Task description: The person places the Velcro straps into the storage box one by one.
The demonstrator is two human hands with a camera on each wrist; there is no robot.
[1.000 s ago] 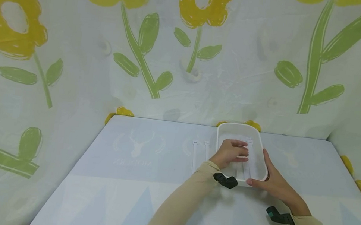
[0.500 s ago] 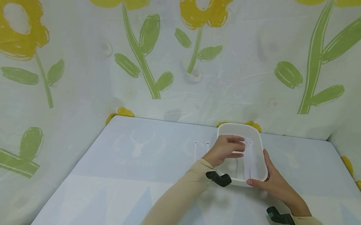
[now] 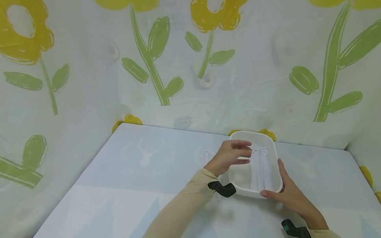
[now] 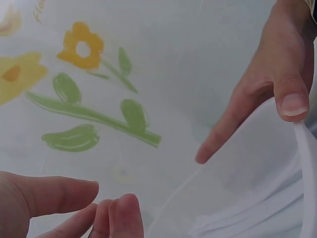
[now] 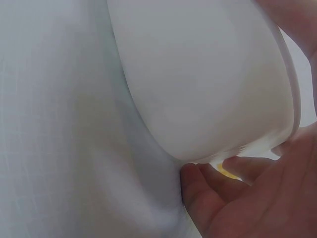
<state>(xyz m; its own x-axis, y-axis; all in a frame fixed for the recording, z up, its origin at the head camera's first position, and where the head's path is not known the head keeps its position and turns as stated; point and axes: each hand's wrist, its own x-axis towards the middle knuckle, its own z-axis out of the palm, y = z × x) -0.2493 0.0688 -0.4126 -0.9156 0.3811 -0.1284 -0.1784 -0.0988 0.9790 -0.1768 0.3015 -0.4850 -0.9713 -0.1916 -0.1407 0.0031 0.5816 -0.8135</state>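
My left grip (image 3: 229, 155) just slid left, loose and empty, so the ties (image 3: 261, 169) lie clearer in the tray (image 3: 245, 193) my right grip (image 3: 288, 192) pinches.

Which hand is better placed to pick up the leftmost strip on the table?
Likely the left hand: it is nearer that strip and appears to hold nothing, while the right hand grips the tray.

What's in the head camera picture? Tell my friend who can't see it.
A person's right hand grips a white container holding white strips, while the left hand hovers at its left rim. Behind hangs a cloth with yellow flowers.
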